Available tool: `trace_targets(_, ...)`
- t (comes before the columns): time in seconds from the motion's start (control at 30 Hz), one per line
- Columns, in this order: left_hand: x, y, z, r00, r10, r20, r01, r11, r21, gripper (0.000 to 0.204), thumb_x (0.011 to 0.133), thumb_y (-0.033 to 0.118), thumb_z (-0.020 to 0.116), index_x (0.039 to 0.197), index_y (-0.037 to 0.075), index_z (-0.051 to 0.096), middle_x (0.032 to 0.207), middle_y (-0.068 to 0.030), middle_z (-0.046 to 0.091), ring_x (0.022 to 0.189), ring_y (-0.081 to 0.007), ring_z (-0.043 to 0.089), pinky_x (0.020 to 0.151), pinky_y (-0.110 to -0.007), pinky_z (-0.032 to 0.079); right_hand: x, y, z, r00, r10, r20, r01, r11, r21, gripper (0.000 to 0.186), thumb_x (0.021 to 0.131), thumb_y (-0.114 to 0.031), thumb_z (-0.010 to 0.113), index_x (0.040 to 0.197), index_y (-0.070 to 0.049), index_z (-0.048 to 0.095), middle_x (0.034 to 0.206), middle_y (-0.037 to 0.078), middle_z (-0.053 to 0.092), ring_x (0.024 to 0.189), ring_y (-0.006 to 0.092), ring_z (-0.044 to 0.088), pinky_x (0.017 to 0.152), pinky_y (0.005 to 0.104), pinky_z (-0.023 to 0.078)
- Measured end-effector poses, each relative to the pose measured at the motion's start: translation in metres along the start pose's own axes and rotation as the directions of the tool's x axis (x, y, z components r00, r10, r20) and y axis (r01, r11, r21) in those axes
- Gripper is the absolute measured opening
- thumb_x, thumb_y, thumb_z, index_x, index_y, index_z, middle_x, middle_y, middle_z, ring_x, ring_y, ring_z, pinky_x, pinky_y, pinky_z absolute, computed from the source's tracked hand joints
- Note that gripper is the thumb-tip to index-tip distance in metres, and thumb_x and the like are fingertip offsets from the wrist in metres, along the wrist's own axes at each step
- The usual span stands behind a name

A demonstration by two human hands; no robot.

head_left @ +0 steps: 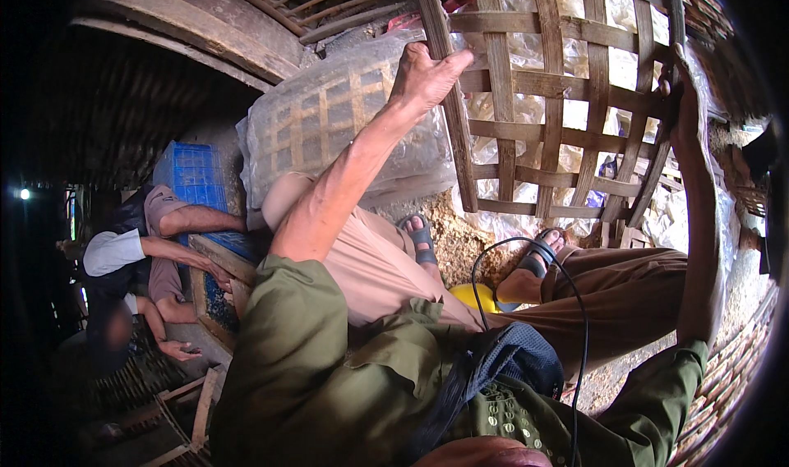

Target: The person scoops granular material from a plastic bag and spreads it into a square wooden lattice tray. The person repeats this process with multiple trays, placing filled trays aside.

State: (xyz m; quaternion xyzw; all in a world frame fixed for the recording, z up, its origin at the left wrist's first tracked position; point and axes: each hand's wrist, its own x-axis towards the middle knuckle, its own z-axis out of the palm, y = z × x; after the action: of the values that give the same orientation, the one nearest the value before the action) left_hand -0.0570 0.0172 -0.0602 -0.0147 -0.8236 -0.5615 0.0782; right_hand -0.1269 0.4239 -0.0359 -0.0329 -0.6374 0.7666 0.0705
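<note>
A woven bamboo lattice panel (549,87) with a wooden side bar is held up in front of me. My left hand (426,79) is closed on its left side bar near the top, thumb reaching over toward the slats. On the opposite edge my right hand (684,110) grips the dark side rim; shadow hides part of its fingers. Crumpled clear plastic (518,167) shows through the gaps of the lattice. Left of the panel, a large bundle wrapped in cloudy plastic (329,126) stands close to my left forearm, with a similar lattice pattern visible through the wrap.
To the left, another person (119,253) sits by a wooden tray (215,299) and a blue plastic crate (191,174). A yellow round object (472,297) lies between my sandalled feet on the crumb-strewn floor (460,241). A black cable (585,327) hangs before me. Woven bamboo (731,377) borders the right.
</note>
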Motion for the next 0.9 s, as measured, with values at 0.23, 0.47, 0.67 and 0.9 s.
trace_targets(0.23,0.000,0.004,-0.010,0.974,-0.010,0.227,0.101,0.913,-0.395,0.044,0.096,0.027,0.072,0.129,-0.001,0.062,0.117,-0.0106,0.069,0.102,-0.0233,0.073,0.086,-0.043,0.062,0.000,-0.002,-0.002,0.998,0.017,-0.055,-0.028,0.981,-0.191,0.056,0.098,-0.056,0.068,0.123,-0.006,0.071,0.092,-0.001,0.058,0.072,0.0075,0.055,0.063,0.0242,0.046)
trace_targets(0.47,0.002,0.007,-0.008,0.996,0.058,0.071,-0.021,0.896,-0.445,0.018,0.094,0.014,0.069,0.102,-0.001,0.063,0.088,-0.0075,0.068,0.068,-0.0246,0.076,0.054,-0.034,0.063,-0.002,-0.001,-0.011,1.000,-0.018,0.006,0.018,0.985,-0.171,0.042,0.101,-0.050,0.067,0.104,-0.008,0.071,0.080,-0.004,0.055,0.067,0.0051,0.052,0.058,0.0229,0.043)
trace_targets(0.67,0.004,0.009,-0.012,0.973,0.160,-0.168,-0.170,0.985,-0.042,0.034,0.090,0.019,0.073,0.063,0.008,0.056,0.057,0.0059,0.051,0.053,-0.0056,0.045,0.048,-0.031,0.039,-0.014,-0.014,0.001,0.998,0.047,0.038,-0.036,0.969,-0.245,0.044,0.103,-0.050,0.064,0.108,-0.008,0.073,0.074,-0.004,0.054,0.063,0.0067,0.052,0.057,0.0247,0.044)
trace_targets(0.9,0.022,0.000,-0.021,0.992,0.053,0.113,0.012,0.863,-0.505,0.019,0.094,0.007,0.073,0.110,0.000,0.064,0.114,-0.0181,0.074,0.105,-0.0262,0.076,0.096,-0.045,0.064,0.005,-0.001,-0.027,0.999,0.005,0.040,0.007,0.958,-0.287,0.041,0.104,-0.049,0.063,0.103,-0.009,0.072,0.077,-0.004,0.056,0.066,0.0072,0.053,0.059,0.0250,0.042)
